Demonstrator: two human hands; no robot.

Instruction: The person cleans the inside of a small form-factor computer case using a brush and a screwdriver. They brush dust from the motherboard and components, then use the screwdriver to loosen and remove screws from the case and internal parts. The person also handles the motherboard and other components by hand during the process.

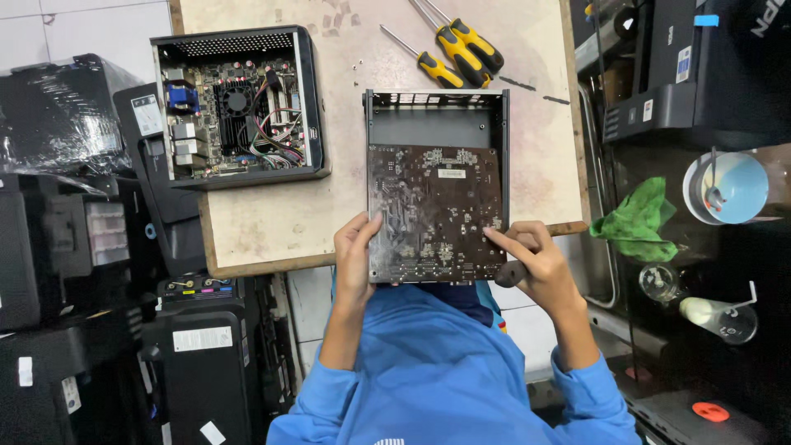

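Your left hand (356,251) had its fingers curled against the left edge of the dark circuit board (435,213), thumb up along that edge, pinching the board's side; your right hand (537,262) had its index finger stretched out straight with the tip pressing on the board's right edge, the other fingers folded around a dark tool handle (511,273); what kind of tool it was could not be told. The board lay solder side up inside the open black metal case (437,111), which sat on the worn wooden table (272,222) with its near end at the table's edge, just in front of your blue sleeves; three yellow-handled screwdrivers (458,56) lay just beyond the case's far wall; a second open case with a fan and coloured wiring (237,103) rested well apart at the table's far left corner; a green cloth (638,218) lay off the table to your right, near a white cup (727,188).
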